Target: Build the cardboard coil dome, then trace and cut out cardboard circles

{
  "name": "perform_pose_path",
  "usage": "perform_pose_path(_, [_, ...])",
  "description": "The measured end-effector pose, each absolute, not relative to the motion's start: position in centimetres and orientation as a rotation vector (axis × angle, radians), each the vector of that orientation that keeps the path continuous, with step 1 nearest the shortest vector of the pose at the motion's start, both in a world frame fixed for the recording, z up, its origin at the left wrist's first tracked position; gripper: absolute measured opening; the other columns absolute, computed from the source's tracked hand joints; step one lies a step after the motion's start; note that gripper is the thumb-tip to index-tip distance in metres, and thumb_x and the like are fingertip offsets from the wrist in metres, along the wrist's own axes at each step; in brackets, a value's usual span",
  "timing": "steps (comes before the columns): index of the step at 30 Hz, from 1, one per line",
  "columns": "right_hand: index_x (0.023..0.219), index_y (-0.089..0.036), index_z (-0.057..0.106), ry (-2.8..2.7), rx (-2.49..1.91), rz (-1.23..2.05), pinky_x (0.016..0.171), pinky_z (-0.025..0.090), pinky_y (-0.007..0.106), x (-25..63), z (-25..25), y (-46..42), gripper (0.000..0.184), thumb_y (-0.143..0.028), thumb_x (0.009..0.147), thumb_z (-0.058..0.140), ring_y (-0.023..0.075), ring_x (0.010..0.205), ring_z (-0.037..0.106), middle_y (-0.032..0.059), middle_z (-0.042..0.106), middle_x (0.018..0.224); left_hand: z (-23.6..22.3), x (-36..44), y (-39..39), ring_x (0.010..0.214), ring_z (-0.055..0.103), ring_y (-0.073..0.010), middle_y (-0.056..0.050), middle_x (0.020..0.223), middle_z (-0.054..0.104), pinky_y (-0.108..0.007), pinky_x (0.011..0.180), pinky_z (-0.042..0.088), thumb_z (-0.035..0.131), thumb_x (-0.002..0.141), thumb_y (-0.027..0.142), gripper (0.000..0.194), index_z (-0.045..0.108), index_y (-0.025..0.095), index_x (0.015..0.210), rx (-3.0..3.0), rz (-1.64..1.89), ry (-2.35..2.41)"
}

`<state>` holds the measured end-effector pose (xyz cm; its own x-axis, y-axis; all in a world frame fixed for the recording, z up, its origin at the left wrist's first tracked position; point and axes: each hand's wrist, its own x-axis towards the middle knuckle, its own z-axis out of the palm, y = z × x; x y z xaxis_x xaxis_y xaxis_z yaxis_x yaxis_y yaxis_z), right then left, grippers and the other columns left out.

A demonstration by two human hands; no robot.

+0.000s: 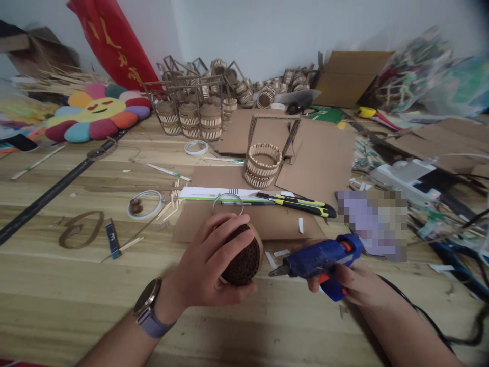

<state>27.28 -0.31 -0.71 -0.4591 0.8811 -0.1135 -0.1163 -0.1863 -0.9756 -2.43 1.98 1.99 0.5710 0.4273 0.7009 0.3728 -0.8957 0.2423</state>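
My left hand (214,260) is wrapped around a round brown coiled cardboard lid (244,257), its ridged face turned to the right. In my right hand (351,283) is a blue glue gun (319,257), nozzle pointing left at the lid with a small gap between them. The fingers curl around its handle near the orange trigger. Beyond my hands a small basket (262,165) of short sticks and cardboard, with a tall square handle, stands on cardboard. A thin metal ring (228,204) shows just past my left fingers.
A yellow and black utility knife (298,204) lies beside a white ruler strip (202,192). Finished lidded baskets (190,120) stand at the back. Left are a tape roll (145,204) holding brown beads and a flower cushion (99,112). A power strip (407,181) and cables lie right.
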Motion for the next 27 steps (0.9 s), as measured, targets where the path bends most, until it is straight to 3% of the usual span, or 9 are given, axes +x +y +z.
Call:
perform_pose_path(5, [0.075,-0.017,0.076,-1.349,-0.951,1.765,0.063,0.054,0.031,27.5,-0.7,-0.4,0.056,-0.072,0.067,0.073,0.0208,0.061,0.066,0.0075,0.069,0.061,1.9,-2.4,2.0,0.128,0.047,-0.0325,-0.024,0.136,0.054,-0.051,0.106,0.042,0.063,0.088,0.042,0.071,0.035,0.013,0.146,2.706,1.241,0.685])
perform_pose_path(8, [0.074,-0.018,0.077,-1.307,-0.962,1.786,0.067,0.054,0.03,27.6,-1.0,-0.4,0.058,-0.075,0.067,0.071,0.0195,0.062,0.065,0.0064,0.069,0.062,1.9,-2.3,2.0,0.126,0.049,-0.033,-0.023,0.134,0.057,-0.051,0.103,0.044,0.066,0.085,0.039,0.074,0.034,0.014,0.146,2.703,1.22,0.689])
perform_pose_path(17, [0.068,-0.019,0.076,-1.304,-1.021,1.674,0.048,0.048,0.026,27.0,-0.2,-0.2,0.064,-0.083,0.061,0.068,0.016,0.045,0.056,0.0042,0.063,0.05,1.3,-1.6,1.6,0.125,0.052,-0.0324,-0.017,0.133,0.058,-0.049,0.105,0.045,0.07,0.08,0.039,0.091,0.017,0.021,0.152,2.585,0.992,0.757])
perform_pose_path(24, [0.056,-0.019,0.071,-1.366,-0.996,1.637,0.046,0.047,0.028,26.5,0.6,0.1,0.066,-0.084,0.065,0.062,0.013,0.037,0.044,0.0034,0.058,0.043,0.5,-0.9,1.1,0.123,0.053,-0.032,-0.016,0.131,0.058,-0.045,0.105,0.045,0.077,0.072,0.038,0.094,0.024,0.019,0.147,2.534,0.723,0.832])
perform_pose_path(27, [0.051,-0.019,0.069,-1.373,-0.988,1.628,0.043,0.042,0.027,26.6,0.5,0.2,0.068,-0.085,0.066,0.061,0.0136,0.038,0.045,0.0039,0.057,0.044,-0.3,-0.3,0.9,0.124,0.053,-0.0333,-0.018,0.134,0.057,-0.046,0.106,0.044,0.077,0.072,0.04,0.098,0.022,0.017,0.149,2.564,0.564,0.824])
